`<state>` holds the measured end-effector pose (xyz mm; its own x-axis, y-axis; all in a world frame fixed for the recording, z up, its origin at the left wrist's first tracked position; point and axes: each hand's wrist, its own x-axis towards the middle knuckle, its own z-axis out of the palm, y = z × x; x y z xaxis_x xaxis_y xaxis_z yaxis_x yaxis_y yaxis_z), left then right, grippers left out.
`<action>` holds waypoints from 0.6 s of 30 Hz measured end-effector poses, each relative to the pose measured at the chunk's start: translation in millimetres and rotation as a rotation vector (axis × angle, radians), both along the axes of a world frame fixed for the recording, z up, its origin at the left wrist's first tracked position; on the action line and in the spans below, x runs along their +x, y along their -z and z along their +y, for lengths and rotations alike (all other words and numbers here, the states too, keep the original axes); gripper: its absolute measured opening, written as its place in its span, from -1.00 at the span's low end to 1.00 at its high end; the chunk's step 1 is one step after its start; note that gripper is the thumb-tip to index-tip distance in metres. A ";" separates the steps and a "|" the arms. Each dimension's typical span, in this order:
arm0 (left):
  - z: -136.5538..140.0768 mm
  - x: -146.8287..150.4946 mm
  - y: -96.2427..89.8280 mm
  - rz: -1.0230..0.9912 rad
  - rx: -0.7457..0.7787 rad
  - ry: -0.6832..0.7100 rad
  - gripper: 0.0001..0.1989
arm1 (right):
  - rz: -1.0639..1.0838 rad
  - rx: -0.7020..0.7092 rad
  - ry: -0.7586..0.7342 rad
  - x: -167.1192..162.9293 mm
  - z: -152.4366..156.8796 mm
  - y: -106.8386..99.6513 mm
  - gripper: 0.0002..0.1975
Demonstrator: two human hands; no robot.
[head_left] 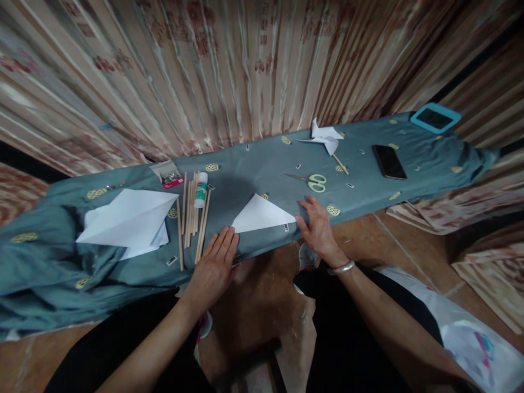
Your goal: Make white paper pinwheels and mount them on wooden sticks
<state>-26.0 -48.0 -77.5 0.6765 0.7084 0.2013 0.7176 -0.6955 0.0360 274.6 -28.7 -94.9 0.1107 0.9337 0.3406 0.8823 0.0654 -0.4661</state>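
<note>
A white sheet of paper (264, 214), folded into a triangle, lies on the cloth-covered surface in front of me. My left hand (218, 256) rests flat at its left corner, fingers stretched out and the tips touching the paper's edge. At the right corner is my right hand (318, 226), its thumb by the paper's tip and its fingers apart. Just beyond the right hand lie scissors (313, 181) with light green handles. Several wooden sticks (190, 213) and a glue stick (201, 190) are left of the folded paper.
A stack of white paper (126, 218) lies at the left, with an opened small box of metal bits (168, 176) behind it. Toward the back right are a paper pinwheel (325, 137) on a stick, a phone (388, 161) and a blue-framed device (435, 117). Curtains (245, 76) hang behind.
</note>
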 end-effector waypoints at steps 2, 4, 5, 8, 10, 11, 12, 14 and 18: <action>-1.3 -1.8 1.0 0.004 0.014 0.004 -0.42 | 0.013 0.023 0.002 1.9 0.3 1.7 -0.58; -2.0 -2.6 2.5 0.004 0.028 0.002 -0.42 | 0.028 0.041 0.001 4.4 1.7 1.9 -0.60; -2.3 -2.8 3.3 0.002 0.035 -0.001 -0.41 | 0.040 0.046 -0.002 6.2 3.2 1.1 -0.62; -2.7 -3.1 4.9 -0.007 0.046 -0.002 -0.39 | 0.136 0.069 0.000 12.8 10.4 -6.6 -0.65; -2.6 -3.1 5.4 -0.006 0.051 0.002 -0.39 | 0.232 0.057 0.016 14.8 16.3 -14.9 -0.64; -2.5 -3.1 5.7 -0.003 0.056 0.002 -0.38 | 0.268 0.034 0.012 13.9 18.9 -19.3 -0.64; -2.4 -3.2 5.9 0.000 0.063 0.002 -0.38 | 0.285 -0.001 -0.007 11.4 21.1 -23.3 -0.65; -2.2 -3.3 6.4 0.004 0.072 0.003 -0.37 | 0.267 -0.076 -0.087 2.5 24.5 -29.3 -0.68; -1.8 -4.1 6.6 0.000 0.054 0.008 -0.34 | 0.220 -0.165 -0.157 -18.0 30.1 -33.4 -0.83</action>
<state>-30.1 -49.8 -84.1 0.6821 0.6911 0.2392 0.7120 -0.7022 -0.0015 256.7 1.4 -61.6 0.0153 0.9858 0.1669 0.7445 0.1002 -0.6601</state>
